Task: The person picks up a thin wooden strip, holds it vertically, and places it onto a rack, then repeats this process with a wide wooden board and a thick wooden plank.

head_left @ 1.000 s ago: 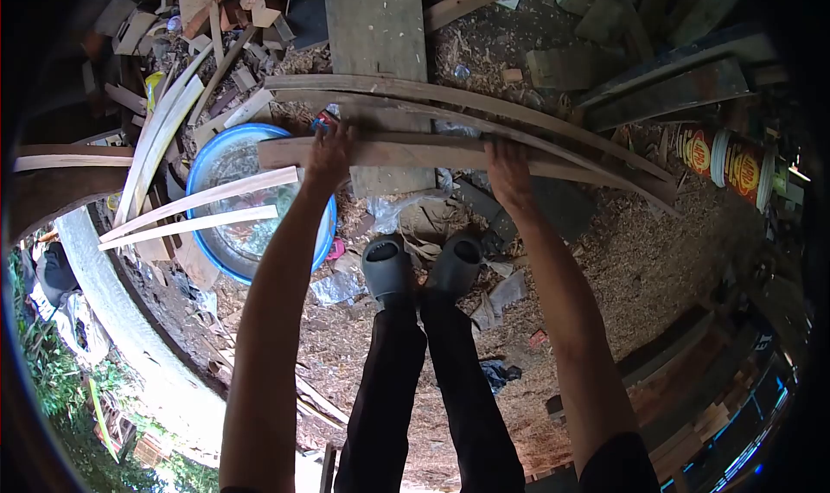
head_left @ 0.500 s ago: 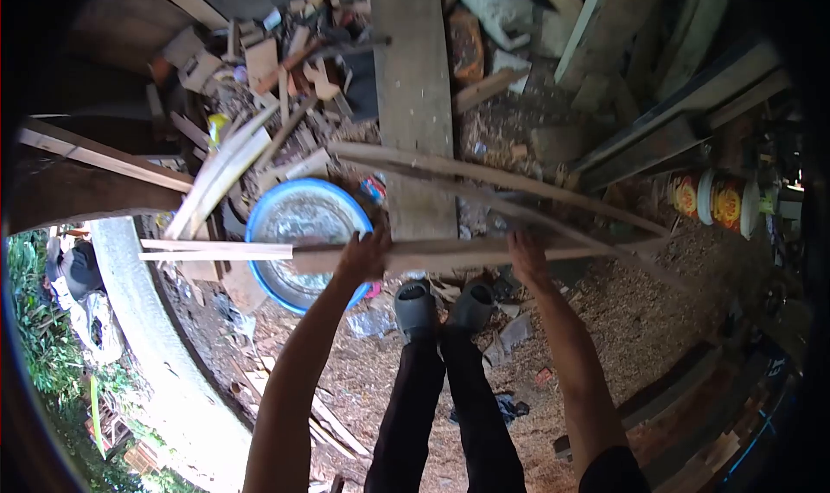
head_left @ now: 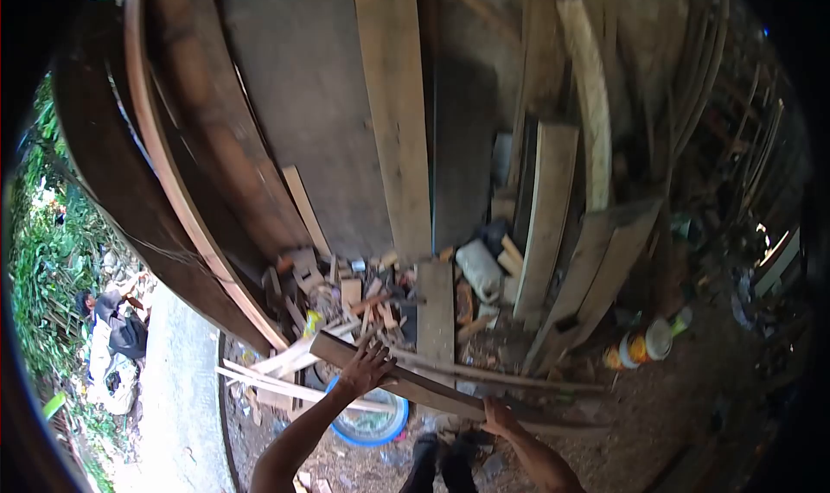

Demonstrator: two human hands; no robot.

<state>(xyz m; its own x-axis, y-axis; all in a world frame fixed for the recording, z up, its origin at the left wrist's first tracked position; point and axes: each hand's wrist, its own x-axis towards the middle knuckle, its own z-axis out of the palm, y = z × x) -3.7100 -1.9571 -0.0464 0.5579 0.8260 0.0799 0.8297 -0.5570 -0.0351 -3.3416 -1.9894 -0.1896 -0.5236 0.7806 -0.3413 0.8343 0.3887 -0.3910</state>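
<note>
A long wooden plank [head_left: 432, 394] slants across the lower middle, its left end higher than its right. My left hand [head_left: 367, 368] grips it near the left end, fingers over the upper edge. Farther right, my right hand [head_left: 499, 416] is closed on the same plank. Behind and below it is a round basin [head_left: 370, 431] with a blue rim, partly covered by the plank and my left arm. Thin pale strips [head_left: 285, 388] lie at the left, reaching over the basin. Another long thin board [head_left: 510, 376] lies just beyond the plank.
Wood offcuts [head_left: 350, 294] are heaped by the wall. A flat board [head_left: 435, 303] lies on the ground. Tall boards [head_left: 393, 113] lean on the wall. Stacked containers [head_left: 640, 346] stand right. A concrete ledge [head_left: 177, 389] runs along the left, with a person [head_left: 112, 307] outside beyond it.
The view has tilted up to show the wall. The plank in my hands has gone from nearly level to slanting, its left end raised. Both hands still hold it.
</note>
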